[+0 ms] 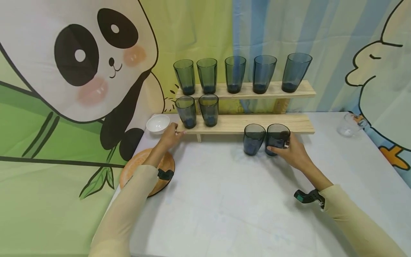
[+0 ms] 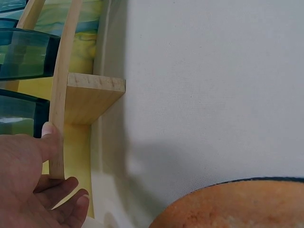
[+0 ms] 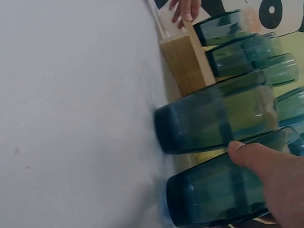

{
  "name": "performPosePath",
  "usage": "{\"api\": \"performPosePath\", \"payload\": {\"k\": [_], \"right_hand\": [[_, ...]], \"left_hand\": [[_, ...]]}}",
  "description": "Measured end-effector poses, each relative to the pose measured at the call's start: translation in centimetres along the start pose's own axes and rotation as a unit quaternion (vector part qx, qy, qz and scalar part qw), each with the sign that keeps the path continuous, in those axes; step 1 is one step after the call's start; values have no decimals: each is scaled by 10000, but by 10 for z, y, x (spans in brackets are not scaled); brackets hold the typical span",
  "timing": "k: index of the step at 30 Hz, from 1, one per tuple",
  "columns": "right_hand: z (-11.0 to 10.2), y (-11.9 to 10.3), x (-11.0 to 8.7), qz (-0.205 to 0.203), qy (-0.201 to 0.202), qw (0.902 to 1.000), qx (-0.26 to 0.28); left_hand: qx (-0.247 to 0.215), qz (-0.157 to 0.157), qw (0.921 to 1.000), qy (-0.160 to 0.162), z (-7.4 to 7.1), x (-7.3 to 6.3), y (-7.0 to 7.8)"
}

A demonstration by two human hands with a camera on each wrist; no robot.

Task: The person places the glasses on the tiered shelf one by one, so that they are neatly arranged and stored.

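Observation:
My right hand (image 1: 293,152) grips a blue-tinted drinking glass (image 1: 275,140), its thumb along the near side. A matching glass (image 1: 253,140) stands upright close on its left, in front of the lower tier of a wooden two-tier shelf (image 1: 240,124). In the right wrist view, the thumb (image 3: 251,156) lies across the held glass (image 3: 213,192). At the lower tier's left end my left hand (image 1: 169,136) pinches the board (image 2: 58,109), thumb above and fingers beneath. Two more glasses, a left one (image 1: 186,113) and a right one (image 1: 209,111), stand near it on that tier.
Several matching glasses (image 1: 235,75) line the upper tier. A white bowl (image 1: 158,124) sits left of the shelf, and an orange round plate (image 1: 136,165) lies under the left forearm. On the far right is a clear glass vessel (image 1: 347,126). A printed curtain (image 1: 208,32) hangs behind.

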State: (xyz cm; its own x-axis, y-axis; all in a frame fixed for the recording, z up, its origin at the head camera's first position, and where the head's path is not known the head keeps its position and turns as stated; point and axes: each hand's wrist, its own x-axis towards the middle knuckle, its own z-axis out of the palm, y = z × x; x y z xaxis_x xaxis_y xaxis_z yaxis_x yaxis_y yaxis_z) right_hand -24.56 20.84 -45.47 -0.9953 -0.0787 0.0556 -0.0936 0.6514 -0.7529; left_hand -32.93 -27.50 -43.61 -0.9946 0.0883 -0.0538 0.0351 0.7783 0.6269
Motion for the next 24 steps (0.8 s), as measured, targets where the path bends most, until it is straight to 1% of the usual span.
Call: {"api": "performPosePath", "payload": {"k": [4,7,11,14,18,20,24], "right_hand": [[-17,-9,-1,160,-73,9997,-184],[-34,-23,0,247,-62,9993,-280],[-58,-47,5,185,145,9993,-305],[-71,-66,12,64,310,9992,-246],[-74,-89,28,-159,417,9990,-72],[-71,-98,37,-244,406,9989,23],[-59,-113,54,-250,243,9994,84]], "left_hand": [[-22,-1,10000,-4,0,0,0],[-39,22,10000,15,0,0,0],[-46,44,10000,2,0,0,0],[-35,33,10000,-18,0,1,0],[-4,32,10000,-29,-1,1,1],[3,26,10000,-31,-1,1,2],[26,-8,10000,-53,-1,1,3]]}}
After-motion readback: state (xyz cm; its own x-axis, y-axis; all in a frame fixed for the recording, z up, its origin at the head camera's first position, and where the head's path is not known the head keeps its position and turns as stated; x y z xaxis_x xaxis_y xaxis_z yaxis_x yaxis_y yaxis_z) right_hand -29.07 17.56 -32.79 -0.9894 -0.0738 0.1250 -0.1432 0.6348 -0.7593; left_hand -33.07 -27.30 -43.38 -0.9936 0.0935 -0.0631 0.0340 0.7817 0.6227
